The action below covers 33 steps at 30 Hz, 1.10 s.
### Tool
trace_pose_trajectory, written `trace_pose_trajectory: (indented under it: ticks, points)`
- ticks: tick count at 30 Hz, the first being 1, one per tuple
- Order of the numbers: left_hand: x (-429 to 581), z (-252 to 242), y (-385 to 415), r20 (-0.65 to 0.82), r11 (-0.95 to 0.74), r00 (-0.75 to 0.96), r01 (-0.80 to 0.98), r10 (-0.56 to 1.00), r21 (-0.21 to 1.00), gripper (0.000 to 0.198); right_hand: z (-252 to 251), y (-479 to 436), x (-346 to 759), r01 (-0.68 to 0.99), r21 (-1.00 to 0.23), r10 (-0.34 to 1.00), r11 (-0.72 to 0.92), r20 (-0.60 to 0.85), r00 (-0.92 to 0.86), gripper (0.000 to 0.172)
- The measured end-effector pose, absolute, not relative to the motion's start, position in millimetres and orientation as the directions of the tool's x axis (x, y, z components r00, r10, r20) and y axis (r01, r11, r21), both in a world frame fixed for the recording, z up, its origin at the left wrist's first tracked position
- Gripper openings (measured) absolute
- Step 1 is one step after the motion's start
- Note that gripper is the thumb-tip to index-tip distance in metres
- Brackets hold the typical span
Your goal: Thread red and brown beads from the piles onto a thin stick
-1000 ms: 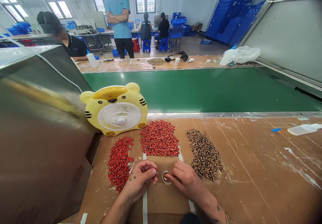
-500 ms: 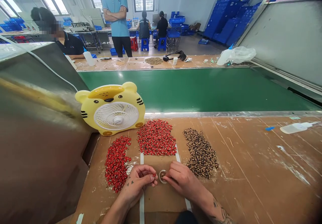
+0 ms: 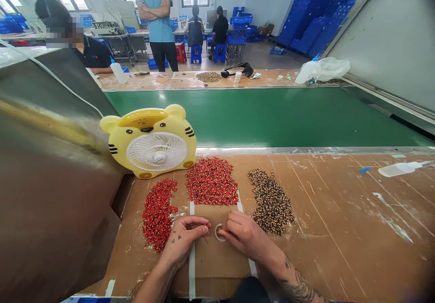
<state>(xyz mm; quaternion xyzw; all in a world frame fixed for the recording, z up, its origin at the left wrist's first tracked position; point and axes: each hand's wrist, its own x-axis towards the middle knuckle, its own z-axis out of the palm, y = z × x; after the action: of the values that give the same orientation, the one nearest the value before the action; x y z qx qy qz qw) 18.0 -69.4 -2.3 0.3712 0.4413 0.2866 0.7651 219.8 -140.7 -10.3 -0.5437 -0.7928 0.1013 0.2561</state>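
Note:
My left hand (image 3: 185, 237) pinches a small red part (image 3: 208, 226) between thumb and forefinger. Just right of it is a clear round ring-shaped dish (image 3: 216, 236) on the brown board. My right hand (image 3: 243, 232) is closed, its thumb and fingertips at the dish's right edge; whatever they hold is hidden. A pile of small red parts (image 3: 158, 217) lies left of my left hand, and a larger red pile (image 3: 212, 183) sits ahead of both hands. To the right spreads a pile of small black-and-gold parts (image 3: 272, 203).
A yellow tiger-faced fan (image 3: 152, 144) stands behind the red piles, beside a metal housing (image 3: 57, 180). Past it runs a green conveyor belt (image 3: 272, 117). A squeeze bottle (image 3: 401, 169) lies at the right. Across the belt, one person (image 3: 156, 21) stands and others sit.
The whole view has shifted slightly upward. My left fingers have closed in more around the red part, while my right hand stays by the dish.

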Motion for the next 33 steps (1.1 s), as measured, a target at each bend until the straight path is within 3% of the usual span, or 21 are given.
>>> trace_pose_trajectory:
  ticks: [6,14,33]
  points:
    - [18,-9,-71,-0.454,0.536,0.441,-0.074,0.774,0.841,0.020,-3,-144,223,0.765,-0.540,0.933,0.350,0.276,-0.232,0.041]
    - [19,-10,-74,-0.418,0.497,0.496,-0.032,0.761,0.867,0.016,29,-150,226,0.585,-0.778,0.956,0.231,0.292,0.012,0.034]
    - [23,6,-75,-0.452,0.522,0.515,0.009,0.729,0.853,0.014,24,-147,215,0.570,-0.777,0.942,0.266,0.336,0.018,0.025]
